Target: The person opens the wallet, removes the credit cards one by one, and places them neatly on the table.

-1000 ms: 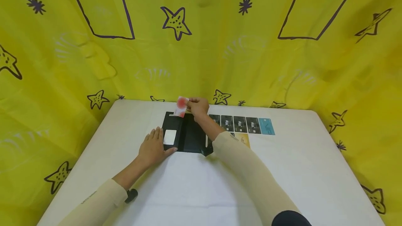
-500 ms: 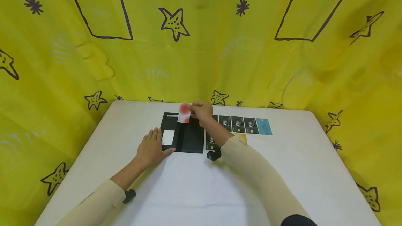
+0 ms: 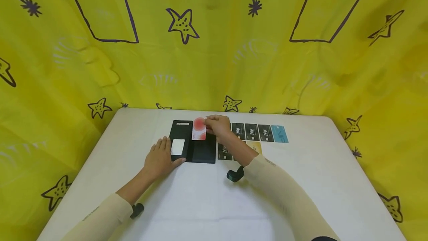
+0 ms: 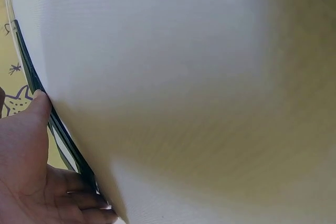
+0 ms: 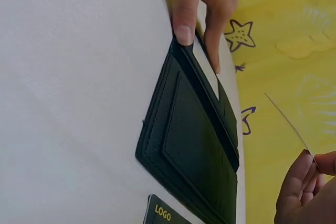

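A black wallet [image 3: 204, 154] lies spread flat on the white table, with a white card [image 3: 177, 147] in its left half. My left hand [image 3: 158, 161] rests along the wallet's left side, thumb on its near edge; the right wrist view shows that thumb [image 5: 185, 27] on the corner. Between thumb and fingers, my right hand [image 3: 219, 128] pinches a red-and-white card [image 3: 199, 131] over the wallet's upper middle. In the right wrist view this card [image 5: 290, 120] appears edge-on, raised above the wallet [image 5: 197, 135].
Right of the wallet are rows of black Vip cards [image 3: 252, 132], with a teal card [image 3: 279, 134] at the end and a gold card [image 3: 255, 147] below, partly behind my right arm. A yellow curtain [image 3: 214, 66] hangs behind the table [image 3: 200, 200].
My right hand has moved right and toward me with the red-and-white card, from the wallet's upper left pocket to over its middle. The left hand stays on the wallet.
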`<state>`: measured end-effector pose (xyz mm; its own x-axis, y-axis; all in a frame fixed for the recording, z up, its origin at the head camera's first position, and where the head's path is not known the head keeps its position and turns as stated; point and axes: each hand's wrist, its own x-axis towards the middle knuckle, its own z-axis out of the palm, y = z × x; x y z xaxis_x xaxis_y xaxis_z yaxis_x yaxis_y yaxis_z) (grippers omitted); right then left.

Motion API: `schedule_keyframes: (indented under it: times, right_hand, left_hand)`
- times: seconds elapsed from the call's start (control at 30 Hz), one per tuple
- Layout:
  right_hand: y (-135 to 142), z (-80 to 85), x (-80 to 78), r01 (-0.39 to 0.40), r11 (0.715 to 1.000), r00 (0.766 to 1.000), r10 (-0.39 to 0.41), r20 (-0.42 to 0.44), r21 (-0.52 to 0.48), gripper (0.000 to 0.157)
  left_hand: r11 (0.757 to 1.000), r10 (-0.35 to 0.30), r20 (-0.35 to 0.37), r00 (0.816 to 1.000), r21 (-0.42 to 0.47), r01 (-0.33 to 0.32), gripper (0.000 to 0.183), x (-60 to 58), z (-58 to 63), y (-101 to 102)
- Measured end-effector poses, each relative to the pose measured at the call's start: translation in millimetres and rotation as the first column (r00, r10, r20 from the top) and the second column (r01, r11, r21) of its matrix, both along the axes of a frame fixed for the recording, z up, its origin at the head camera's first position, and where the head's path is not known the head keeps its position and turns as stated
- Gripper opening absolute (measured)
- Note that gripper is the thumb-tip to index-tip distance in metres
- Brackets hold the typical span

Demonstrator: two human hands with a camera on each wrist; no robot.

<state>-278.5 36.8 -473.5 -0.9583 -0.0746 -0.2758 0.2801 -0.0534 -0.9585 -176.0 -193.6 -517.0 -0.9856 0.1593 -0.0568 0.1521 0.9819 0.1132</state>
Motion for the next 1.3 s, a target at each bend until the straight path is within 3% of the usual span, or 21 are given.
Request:
schedule_keyframes:
  times: [0.8, 1.1, 1.3]
  right_hand:
    - [28.4, 8.1, 46.1, -0.053, 0.998, 0.999, 0.053, -0.012, -0.044, 0.017]
    - [37.9, 2.7, 59.7, -0.053, 0.997, 0.998, 0.051, -0.033, -0.064, 0.013]
    - [44.9, 5.3, 70.3, -0.056, 0.997, 0.998, 0.056, -0.004, -0.048, 0.013]
  left_hand:
    - [1.0, -0.008, -0.017, 1.0, 0.011, 0.008, 0.102, 0.5, 3.3, -0.3]
    - [1.0, -0.013, -0.018, 1.0, -0.005, 0.013, 0.105, 0.3, 0.5, 0.0]
    - [1.0, -0.011, -0.017, 1.0, -0.004, 0.011, 0.104, 1.2, 0.1, 1.0]
